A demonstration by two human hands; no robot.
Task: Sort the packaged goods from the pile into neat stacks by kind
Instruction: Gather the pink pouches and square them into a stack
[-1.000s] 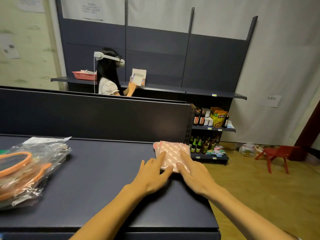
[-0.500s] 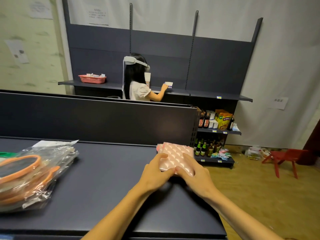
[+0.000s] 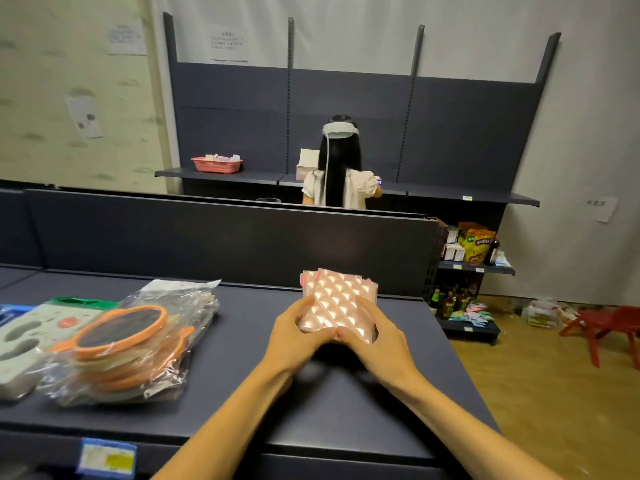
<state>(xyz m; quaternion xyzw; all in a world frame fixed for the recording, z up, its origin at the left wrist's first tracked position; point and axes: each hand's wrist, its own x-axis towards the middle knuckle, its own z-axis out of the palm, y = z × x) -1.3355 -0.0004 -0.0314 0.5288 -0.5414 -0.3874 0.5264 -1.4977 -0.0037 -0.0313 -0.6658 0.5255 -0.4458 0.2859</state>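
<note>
A stack of pink, quilted-pattern packets (image 3: 337, 299) sits near the right end of the dark shelf top (image 3: 242, 358). My left hand (image 3: 294, 336) grips its near left side and my right hand (image 3: 377, 336) grips its near right side, fingers curled round the edges; the near end looks lifted off the surface. To the left lies a pile of orange-rimmed round mirrors in clear plastic bags (image 3: 128, 341). A pale green carded item (image 3: 31, 334) lies at the far left, partly cut off.
A dark back panel (image 3: 225, 244) rises behind the shelf top. Beyond it a person (image 3: 337, 171) stands at another shelf with a red basket (image 3: 216, 164). To the right are low shelves with bottles and snacks (image 3: 467, 251), and a red chair (image 3: 609, 323) on the floor.
My hands went from lying flat on the pink packets to curling round their sides and raising the near end. The view shifted, revealing more of the left pile. The person behind moved right.
</note>
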